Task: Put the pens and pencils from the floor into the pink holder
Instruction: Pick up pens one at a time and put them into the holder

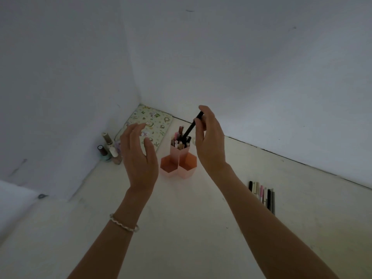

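bare floor [181,228] between pink holder [178,164] and pens [262,195].

Pink holder [187,170]: smooth, matt plastic was seen.
Black pen [191,127]: a matt dark barrel was shown.
Floor pens [262,195]: smooth barrels, probably plastic, were seen.
Nail polish bottles [109,150]: glossy glass was shown; the cap material could not be told.
Patterned case [153,119]: a printed, faintly shiny surface was seen.
Bracelet [123,223]: glossy pale beads were seen.
Floor [201,228]: a smooth, matt, lightly scuffed surface was shown.
Walls [241,67]: matt paint was seen.
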Motion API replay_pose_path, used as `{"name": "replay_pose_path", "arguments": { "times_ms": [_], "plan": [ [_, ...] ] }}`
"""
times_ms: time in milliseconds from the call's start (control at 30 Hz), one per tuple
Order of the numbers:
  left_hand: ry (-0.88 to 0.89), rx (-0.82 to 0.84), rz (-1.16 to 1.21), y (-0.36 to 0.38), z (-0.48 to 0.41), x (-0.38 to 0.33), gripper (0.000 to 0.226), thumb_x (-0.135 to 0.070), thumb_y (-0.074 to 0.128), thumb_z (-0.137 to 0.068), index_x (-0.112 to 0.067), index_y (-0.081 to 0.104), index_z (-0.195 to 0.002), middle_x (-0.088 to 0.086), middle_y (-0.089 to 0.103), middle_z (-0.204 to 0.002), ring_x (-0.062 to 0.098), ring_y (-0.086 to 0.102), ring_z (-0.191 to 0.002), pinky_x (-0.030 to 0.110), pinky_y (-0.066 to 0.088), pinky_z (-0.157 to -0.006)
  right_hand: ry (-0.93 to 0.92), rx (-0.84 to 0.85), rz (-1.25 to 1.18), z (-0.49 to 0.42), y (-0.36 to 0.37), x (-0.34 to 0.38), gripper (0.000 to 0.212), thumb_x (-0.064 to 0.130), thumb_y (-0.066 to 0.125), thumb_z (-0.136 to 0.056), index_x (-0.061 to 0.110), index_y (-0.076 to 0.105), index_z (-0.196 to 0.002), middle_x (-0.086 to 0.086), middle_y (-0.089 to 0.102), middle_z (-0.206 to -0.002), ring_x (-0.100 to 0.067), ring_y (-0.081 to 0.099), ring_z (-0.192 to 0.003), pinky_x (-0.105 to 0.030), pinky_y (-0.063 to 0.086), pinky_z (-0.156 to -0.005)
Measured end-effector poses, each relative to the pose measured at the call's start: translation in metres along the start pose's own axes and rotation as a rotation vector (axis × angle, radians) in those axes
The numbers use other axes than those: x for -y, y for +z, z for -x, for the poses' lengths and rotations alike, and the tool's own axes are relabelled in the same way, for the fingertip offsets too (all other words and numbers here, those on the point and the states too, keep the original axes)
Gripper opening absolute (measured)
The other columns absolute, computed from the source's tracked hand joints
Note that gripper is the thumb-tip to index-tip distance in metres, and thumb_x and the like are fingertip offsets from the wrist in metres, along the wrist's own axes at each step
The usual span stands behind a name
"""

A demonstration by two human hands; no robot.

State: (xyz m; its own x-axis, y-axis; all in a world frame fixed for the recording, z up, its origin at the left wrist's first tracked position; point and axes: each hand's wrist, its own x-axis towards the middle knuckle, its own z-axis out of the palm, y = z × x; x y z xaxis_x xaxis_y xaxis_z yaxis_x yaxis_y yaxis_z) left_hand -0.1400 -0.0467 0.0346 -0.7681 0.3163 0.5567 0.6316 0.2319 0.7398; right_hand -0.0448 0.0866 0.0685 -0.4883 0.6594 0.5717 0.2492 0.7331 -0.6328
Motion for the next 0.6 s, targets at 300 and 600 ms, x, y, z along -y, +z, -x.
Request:
{"name": "replay_pose_path", "arguments": {
  "times_ms": [300,600],
  "plan": [
    [-0.064,0.013,0.098,0.002,0.008,-0.010,0.029,-0.002,0.043,-0.096,-0.007,0.056,-0.122,0.009,0.053,-0.124,0.018,0.058,-0.101,0.022,0.051,-0.083,-0.114,0.339,0.355,0.026,0.013,-0.020,0.032,0.034,0.052,-0.098,0.019,0.069,-0.120,-0.013,0.046,-0.145,-0.031,0.038,-0.135,-0.043,0.027,-0.112],
    [-0.050,0.218,0.143,0.037,0.036,-0.068,0.024,-0.005,0.052,-0.092,-0.016,0.060,-0.112,-0.010,0.057,-0.106,0.005,0.057,-0.090,0.008,0.047,-0.078,0.176,-0.054,0.002,0.019,-0.049,-0.025,0.037,0.018,0.048,-0.095,0.013,0.048,-0.132,-0.002,0.047,-0.135,-0.017,0.050,-0.118,-0.042,0.041,-0.103]
  ]
}}
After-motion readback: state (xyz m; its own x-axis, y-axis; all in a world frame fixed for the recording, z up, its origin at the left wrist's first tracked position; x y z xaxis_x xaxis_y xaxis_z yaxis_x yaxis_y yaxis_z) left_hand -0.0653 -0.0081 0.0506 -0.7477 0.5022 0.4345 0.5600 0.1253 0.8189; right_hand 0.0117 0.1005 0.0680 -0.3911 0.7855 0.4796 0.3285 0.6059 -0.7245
